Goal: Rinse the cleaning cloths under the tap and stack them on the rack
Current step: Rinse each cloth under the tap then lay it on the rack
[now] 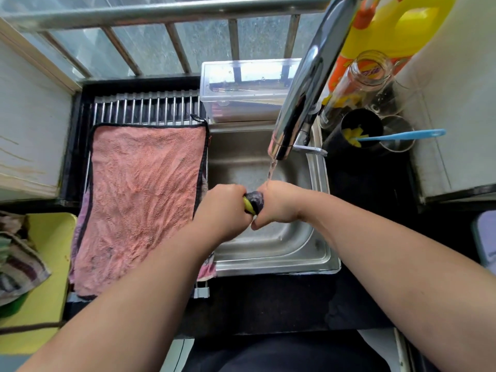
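Note:
Over the steel sink point(316, 248), my left hand point(222, 208) and my right hand point(279, 202) both grip a tightly rolled dark grey and yellow cloth point(253, 202); only a short piece shows between my fists. Water runs from the chrome tap point(300, 95) onto my right hand. A pink cloth with black edging point(139, 194) lies spread flat on the metal rack point(147, 107) to the left of the sink, with another pinkish cloth peeking out beneath it.
A clear lidded plastic box point(247, 89) sits behind the sink. At the right stand a yellow detergent bottle point(397, 33), a glass jar point(359, 76), a black cup point(359, 130) and a blue brush point(402, 135). A striped cloth point(18, 259) lies on a yellow surface point(53, 237) at left.

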